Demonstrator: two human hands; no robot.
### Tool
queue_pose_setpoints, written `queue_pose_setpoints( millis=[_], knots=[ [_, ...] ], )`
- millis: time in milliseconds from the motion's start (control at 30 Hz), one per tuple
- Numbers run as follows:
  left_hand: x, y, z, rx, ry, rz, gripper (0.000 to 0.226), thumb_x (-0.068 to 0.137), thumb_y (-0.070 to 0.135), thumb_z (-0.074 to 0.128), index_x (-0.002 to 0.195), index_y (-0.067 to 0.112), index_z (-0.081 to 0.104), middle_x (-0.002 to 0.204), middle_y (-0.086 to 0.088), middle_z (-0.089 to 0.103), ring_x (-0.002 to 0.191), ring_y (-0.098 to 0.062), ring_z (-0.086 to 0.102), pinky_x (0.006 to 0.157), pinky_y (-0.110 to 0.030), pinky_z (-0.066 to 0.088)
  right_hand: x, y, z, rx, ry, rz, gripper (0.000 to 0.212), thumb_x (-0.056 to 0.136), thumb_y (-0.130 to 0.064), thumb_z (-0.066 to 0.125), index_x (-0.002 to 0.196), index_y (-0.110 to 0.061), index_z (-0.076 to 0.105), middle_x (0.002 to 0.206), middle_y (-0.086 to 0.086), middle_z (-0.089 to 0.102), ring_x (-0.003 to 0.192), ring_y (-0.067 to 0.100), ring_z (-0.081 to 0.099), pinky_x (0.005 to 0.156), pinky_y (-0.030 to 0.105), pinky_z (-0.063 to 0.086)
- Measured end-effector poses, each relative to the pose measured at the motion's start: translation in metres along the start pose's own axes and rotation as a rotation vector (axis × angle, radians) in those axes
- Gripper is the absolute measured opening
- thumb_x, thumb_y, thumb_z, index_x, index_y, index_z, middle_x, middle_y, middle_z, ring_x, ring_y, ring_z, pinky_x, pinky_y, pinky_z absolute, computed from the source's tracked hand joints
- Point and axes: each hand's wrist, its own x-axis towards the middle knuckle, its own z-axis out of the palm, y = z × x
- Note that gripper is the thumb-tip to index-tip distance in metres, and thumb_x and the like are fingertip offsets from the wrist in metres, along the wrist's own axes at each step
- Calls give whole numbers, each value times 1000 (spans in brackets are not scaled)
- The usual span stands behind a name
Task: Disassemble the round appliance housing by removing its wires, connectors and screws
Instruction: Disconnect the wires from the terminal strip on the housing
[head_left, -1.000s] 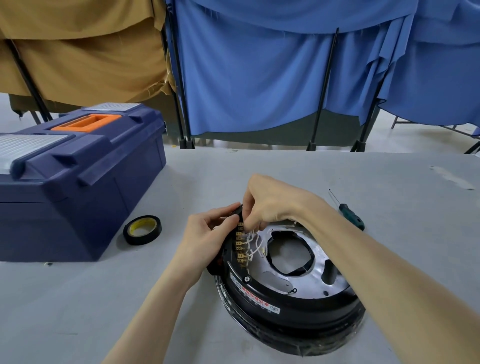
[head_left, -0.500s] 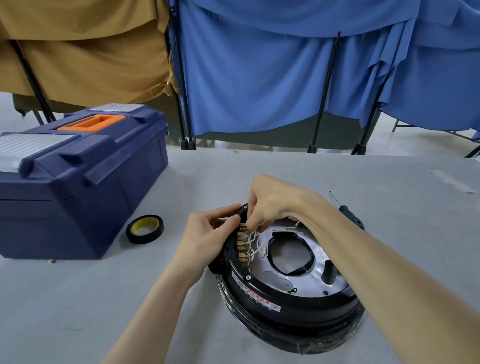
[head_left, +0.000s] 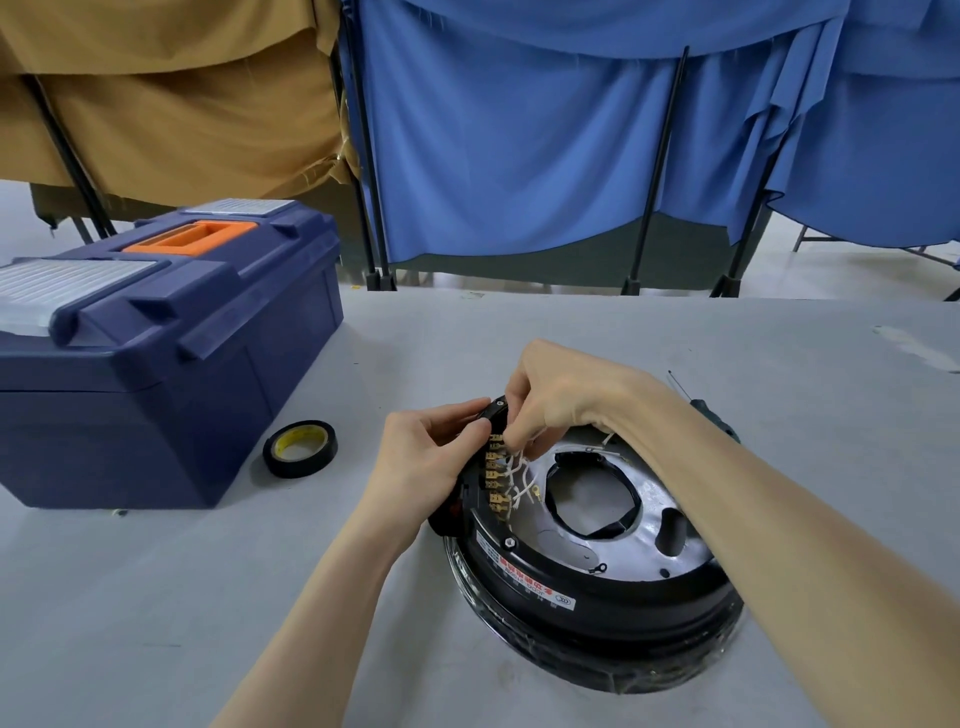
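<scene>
Round appliance housing (head_left: 597, 587) lies flat on the grey table (head_left: 208, 597) under both hands, its black rim and silver inner plate facing up. The left hand (head_left: 426, 467) grips the rim at the housing's far-left edge, fingers curled round the black plastic, forearm reaching in from the lower left. The right hand (head_left: 556, 395) arches over from the right, wrist bent down. Its fingertips pinch one of the white wires (head_left: 522, 475) at the top of the row of brass connectors (head_left: 496, 478), just beside the left hand's fingers. A green-handled screwdriver (head_left: 711, 410) lies just behind the right wrist. A black tape roll (head_left: 300, 448) sits left of the left hand, with a blue toolbox (head_left: 156, 353) further left.
</scene>
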Motion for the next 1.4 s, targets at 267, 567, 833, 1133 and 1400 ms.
queue_pose_setpoints(
  millis=[267,567,833,1133,1400],
  knots=[
    [1,-1,0,-8,6,-1,22,90,10,66,95,29,75,85,6,77,80,-6,73,64,-13,53,2,4,8,-37,47,-95,12,61,-5,81,57,-11,71,62,11,70,54,17,64,58,29,56],
    [2,-1,-1,4,9,-9,19,90,11,67,98,25,75,85,5,77,78,-7,73,64,-14,54,6,4,-1,-1,-50,-56,9,65,-4,82,64,-5,73,67,13,73,67,24,74,71,31,59],
    [2,-2,-2,27,17,-17,18,90,12,67,104,20,74,85,6,77,78,-6,73,64,-14,53,5,5,0,17,-66,-45,8,66,-1,80,65,-5,73,67,13,72,73,29,74,77,38,61],
    [2,-3,-2,32,8,-7,19,91,10,65,105,17,75,87,5,77,81,-6,73,65,-14,53,7,-1,-1,-156,-184,-83,22,73,-6,69,53,-15,65,55,4,67,69,29,74,59,26,55],
    [4,-4,-2,26,16,-15,17,90,12,67,101,22,75,85,6,77,79,-5,73,64,-13,53,5,3,-2,1,-228,-56,19,78,-1,68,60,-9,67,62,6,72,63,21,73,56,20,54]
  ],
)
